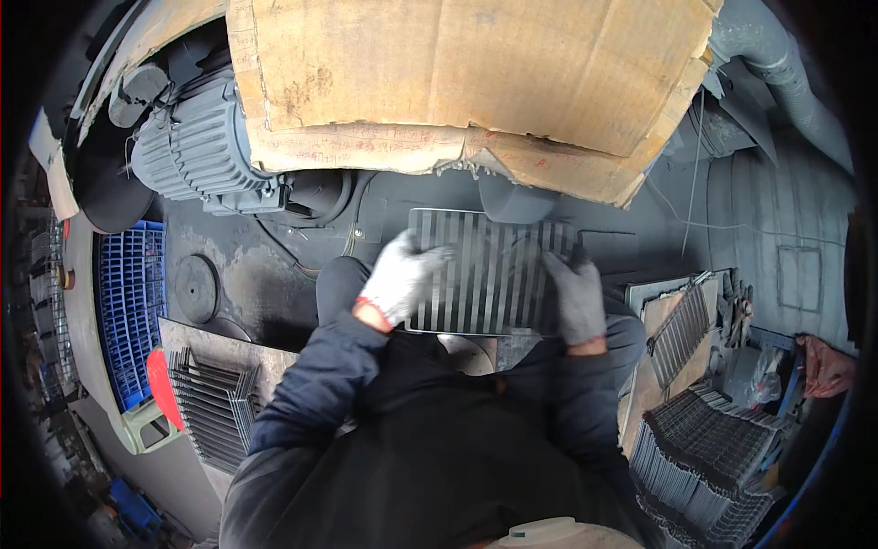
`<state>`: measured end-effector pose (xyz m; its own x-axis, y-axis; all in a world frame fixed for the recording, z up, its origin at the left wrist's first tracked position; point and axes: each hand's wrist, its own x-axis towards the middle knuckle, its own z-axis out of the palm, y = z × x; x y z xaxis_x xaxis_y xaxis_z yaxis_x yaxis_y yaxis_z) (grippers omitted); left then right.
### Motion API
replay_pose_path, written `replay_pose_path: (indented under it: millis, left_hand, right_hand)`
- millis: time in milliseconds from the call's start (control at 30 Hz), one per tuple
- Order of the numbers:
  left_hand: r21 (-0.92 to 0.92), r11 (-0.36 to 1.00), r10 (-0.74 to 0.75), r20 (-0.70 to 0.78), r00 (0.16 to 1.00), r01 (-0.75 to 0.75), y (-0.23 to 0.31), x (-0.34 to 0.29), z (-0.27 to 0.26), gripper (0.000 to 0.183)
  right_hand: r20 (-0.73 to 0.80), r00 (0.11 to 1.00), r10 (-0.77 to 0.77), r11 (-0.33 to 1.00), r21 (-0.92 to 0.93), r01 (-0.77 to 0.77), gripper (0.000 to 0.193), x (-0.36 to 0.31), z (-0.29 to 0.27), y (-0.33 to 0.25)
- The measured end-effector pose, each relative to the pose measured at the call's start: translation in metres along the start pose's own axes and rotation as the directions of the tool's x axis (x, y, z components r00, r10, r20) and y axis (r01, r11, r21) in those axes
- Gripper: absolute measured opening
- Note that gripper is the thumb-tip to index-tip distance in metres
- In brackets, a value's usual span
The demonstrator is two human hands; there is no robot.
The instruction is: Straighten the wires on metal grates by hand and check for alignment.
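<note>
Between my knees and the machine is a dark, slatted metal grate (494, 274), with light and dark stripes running lengthwise away from me. My left hand (402, 277), in a whitish glove with a red cuff, grips its left edge, the fingers lying over the top face. At the right edge my right hand (576, 297), in a greyer glove and slightly blurred, holds the grate too. The far edge of the grate lies close to a grey rounded wheel (517, 199) that shows below the cardboard; whether they touch I cannot tell.
A cardboard sheet (476, 73) hangs over the machine, beside a grey motor (197, 146). Slatted grates (215, 412) stand in a row at left, near a blue plastic crate (133, 311). At right are a single leaning grate (681, 334) and a large stack of grates (704, 448).
</note>
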<state>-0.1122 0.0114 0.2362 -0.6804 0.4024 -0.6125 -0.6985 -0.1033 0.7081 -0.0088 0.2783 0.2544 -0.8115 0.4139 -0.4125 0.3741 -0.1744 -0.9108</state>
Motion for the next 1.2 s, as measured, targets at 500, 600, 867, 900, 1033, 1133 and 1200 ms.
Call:
replay_pose_path:
  millis: [500, 600, 867, 900, 1033, 1133, 1200]
  left_hand:
    - [-0.236, 0.961, -0.136, 0.048, 0.990, 0.144, 0.010, 0.001, -0.081, 0.030]
    - [0.030, 0.999, 0.027, 0.250, 0.968, -0.036, -0.003, 0.020, 0.004, 0.029]
    - [-0.076, 0.994, -0.060, 0.173, 0.983, 0.074, 0.006, 0.006, 0.040, 0.022]
    - [-0.055, 0.992, -0.108, 0.095, 0.990, 0.114, 0.003, 0.002, -0.001, 0.042]
    - [-0.093, 0.993, 0.040, -0.249, 0.968, -0.066, 0.013, -0.063, -0.108, 0.016]
    - [-0.144, 0.978, 0.096, -0.325, 0.941, -0.149, 0.023, -0.132, -0.133, 0.015]
    - [-0.130, 0.974, 0.117, -0.408, 0.905, -0.184, 0.019, -0.156, -0.126, 0.017]
  right_hand:
    - [0.187, 0.979, 0.083, 0.997, -0.018, -0.081, 0.031, -0.007, 0.047, -0.007]
    - [0.000, 0.999, -0.049, 0.988, -0.148, 0.049, 0.038, -0.025, -0.024, -0.026]
    - [-0.062, 0.994, -0.086, 0.995, -0.057, 0.082, 0.041, -0.028, -0.042, -0.034]
    - [0.039, 0.999, 0.000, 1.000, 0.008, 0.000, 0.034, -0.020, -0.005, -0.043]
    - [0.351, 0.933, -0.084, 0.991, 0.124, 0.042, 0.037, -0.010, 0.096, 0.021]
    - [0.515, 0.857, -0.036, 0.990, -0.097, 0.100, 0.039, -0.043, 0.125, -0.002]
    - [0.553, 0.823, -0.131, 0.968, -0.108, 0.227, 0.039, -0.051, 0.124, 0.007]
